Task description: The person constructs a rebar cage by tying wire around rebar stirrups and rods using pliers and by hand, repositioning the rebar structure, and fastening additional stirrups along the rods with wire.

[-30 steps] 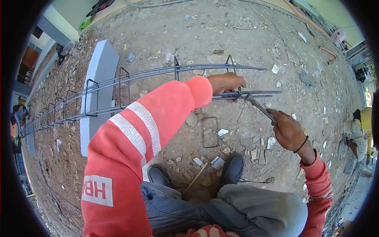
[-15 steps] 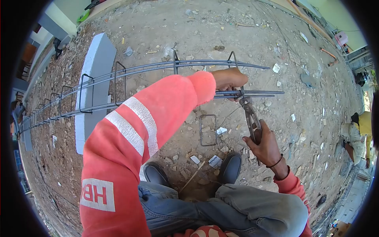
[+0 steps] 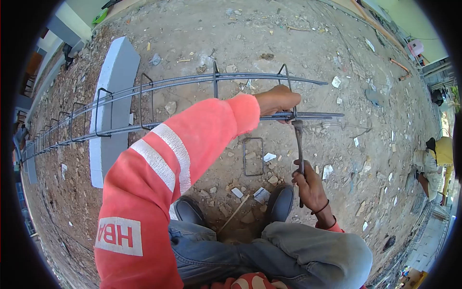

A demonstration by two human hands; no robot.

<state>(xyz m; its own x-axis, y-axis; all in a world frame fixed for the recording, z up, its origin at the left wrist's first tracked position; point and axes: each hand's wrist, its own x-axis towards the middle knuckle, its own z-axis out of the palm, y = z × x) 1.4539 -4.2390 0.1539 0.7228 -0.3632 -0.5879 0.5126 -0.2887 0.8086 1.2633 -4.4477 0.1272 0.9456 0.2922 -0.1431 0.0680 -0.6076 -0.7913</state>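
Observation:
A long rebar cage (image 3: 211,77) of ribbed bars and bent stirrups stretches from the left toward the middle. My left hand (image 3: 278,100) is closed at the cage's right end, wrapped round the near rebar by the last stirrup; its fingertips are partly hidden. My right hand (image 3: 310,188) grips the handles of metal end-cutting pincers (image 3: 299,144), seen edge-on. Their jaws meet the near bar just below the stirrup, beside my left hand. A thin tie wire (image 3: 337,124) trails off to the right from that joint.
A loose rectangular stirrup (image 3: 253,156) lies on the rubble-strewn ground before my boots (image 3: 280,204). A pale block (image 3: 113,111) stands under the cage at left. At the far right a person in a yellow top (image 3: 442,151) is bent over.
The pincers have turned from slanted to nearly upright, and my right hand has moved slightly down and left. The wire has swung from the lower left to the right. My left hand stays put.

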